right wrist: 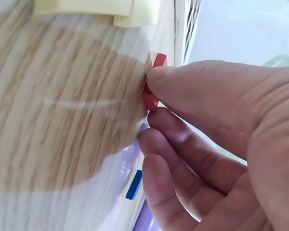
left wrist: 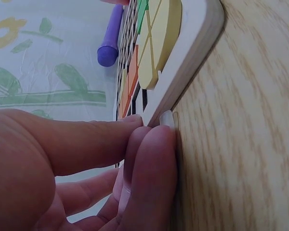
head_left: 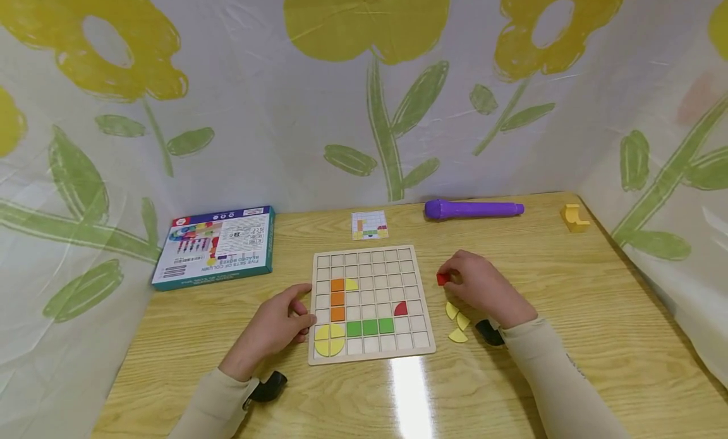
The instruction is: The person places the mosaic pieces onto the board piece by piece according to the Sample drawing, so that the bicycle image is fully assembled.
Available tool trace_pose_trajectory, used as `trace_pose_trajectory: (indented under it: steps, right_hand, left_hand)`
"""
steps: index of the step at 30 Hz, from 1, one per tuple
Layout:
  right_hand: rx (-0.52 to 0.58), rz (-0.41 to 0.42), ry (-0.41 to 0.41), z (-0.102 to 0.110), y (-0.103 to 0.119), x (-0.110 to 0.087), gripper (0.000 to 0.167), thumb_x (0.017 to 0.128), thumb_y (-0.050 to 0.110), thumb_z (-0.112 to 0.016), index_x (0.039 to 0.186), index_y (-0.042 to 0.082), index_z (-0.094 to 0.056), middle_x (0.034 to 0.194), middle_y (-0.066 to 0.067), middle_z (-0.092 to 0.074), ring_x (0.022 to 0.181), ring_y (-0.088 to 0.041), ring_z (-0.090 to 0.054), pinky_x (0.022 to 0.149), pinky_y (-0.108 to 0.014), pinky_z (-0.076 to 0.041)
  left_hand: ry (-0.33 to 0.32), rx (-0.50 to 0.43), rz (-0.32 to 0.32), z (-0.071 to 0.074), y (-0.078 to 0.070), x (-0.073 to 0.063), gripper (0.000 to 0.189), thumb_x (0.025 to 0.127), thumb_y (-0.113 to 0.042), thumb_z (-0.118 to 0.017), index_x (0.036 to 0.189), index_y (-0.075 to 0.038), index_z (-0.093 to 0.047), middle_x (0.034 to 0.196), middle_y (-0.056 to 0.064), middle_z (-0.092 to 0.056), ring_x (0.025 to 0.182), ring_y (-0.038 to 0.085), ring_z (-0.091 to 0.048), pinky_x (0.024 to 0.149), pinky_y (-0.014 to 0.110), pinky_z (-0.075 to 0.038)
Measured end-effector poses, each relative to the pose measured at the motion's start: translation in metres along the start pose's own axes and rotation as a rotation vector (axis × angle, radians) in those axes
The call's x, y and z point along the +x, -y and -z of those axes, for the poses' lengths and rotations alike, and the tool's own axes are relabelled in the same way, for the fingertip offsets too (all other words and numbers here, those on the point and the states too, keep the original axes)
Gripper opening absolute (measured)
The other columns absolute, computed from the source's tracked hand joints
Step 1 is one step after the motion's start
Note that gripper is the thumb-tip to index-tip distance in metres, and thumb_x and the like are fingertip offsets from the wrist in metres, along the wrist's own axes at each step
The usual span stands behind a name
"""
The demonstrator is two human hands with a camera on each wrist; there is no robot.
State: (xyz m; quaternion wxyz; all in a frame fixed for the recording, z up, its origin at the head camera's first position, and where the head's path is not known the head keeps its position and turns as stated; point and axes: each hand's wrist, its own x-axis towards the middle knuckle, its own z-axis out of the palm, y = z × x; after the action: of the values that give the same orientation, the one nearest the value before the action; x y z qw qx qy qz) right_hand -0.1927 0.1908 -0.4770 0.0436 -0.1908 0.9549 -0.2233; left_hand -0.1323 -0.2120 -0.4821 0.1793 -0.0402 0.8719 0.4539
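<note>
A wooden grid board (head_left: 429, 338) lies on the table. In its cells sit several orange squares (head_left: 338, 299), several green squares (head_left: 370, 327), a circle of yellow quarter pieces (head_left: 322, 332), a lone yellow quarter (head_left: 351, 284) and a red quarter (head_left: 401, 309). My left hand (head_left: 279, 322) holds the board's left edge between thumb and fingers, seen close up in the left wrist view. Right of the board, my right hand (head_left: 478, 286) pinches a small red piece (right wrist: 151, 98) between thumb and forefinger. Loose yellow quarter pieces (head_left: 457, 335) lie just nearer me than that hand.
Behind the board lies a small pattern card (head_left: 368, 225). A purple microphone-shaped object (head_left: 478, 210) is at the back, with a yellow block (head_left: 574, 218) farther right. A flat toy box (head_left: 216, 246) lies back left. Under my right fingers shows a blue piece (right wrist: 134, 185).
</note>
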Motion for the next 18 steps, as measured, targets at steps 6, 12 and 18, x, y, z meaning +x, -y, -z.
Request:
trace_pose_trajectory:
  steps: [6,12,18]
  right_hand:
    - [0.014,-0.008,0.011,0.000,0.001,0.000,0.013,0.093,0.006,-0.079,0.106,0.008,-0.081,0.099,-0.004,-0.072,0.088,-0.018,-0.064,0.089,-0.043,-0.060]
    - [0.037,-0.004,0.032,0.001,0.003,-0.001,0.014,0.093,0.009,-0.080,0.107,0.009,-0.081,0.100,-0.003,-0.072,0.089,-0.017,-0.064,0.088,-0.041,-0.058]
    - [0.053,-0.007,0.053,0.002,0.013,-0.003,0.012,0.094,0.013,-0.082,0.106,0.012,-0.081,0.102,0.000,-0.072,0.094,-0.016,-0.066,0.093,-0.043,-0.059]
  left_hand:
    - [-0.006,-0.004,0.008,-0.001,0.000,0.000,0.065,0.101,-0.010,-0.076,0.160,-0.015,-0.050,0.108,0.011,-0.062,0.073,0.019,-0.064,0.063,0.029,-0.058]
    - [-0.008,0.001,0.008,-0.001,0.000,0.001,0.065,0.101,-0.010,-0.075,0.161,-0.015,-0.049,0.108,0.011,-0.062,0.073,0.019,-0.064,0.064,0.028,-0.058]
    - [-0.003,0.008,0.001,0.000,-0.002,0.000,0.065,0.102,-0.010,-0.075,0.161,-0.014,-0.048,0.108,0.011,-0.062,0.073,0.020,-0.064,0.064,0.028,-0.058]
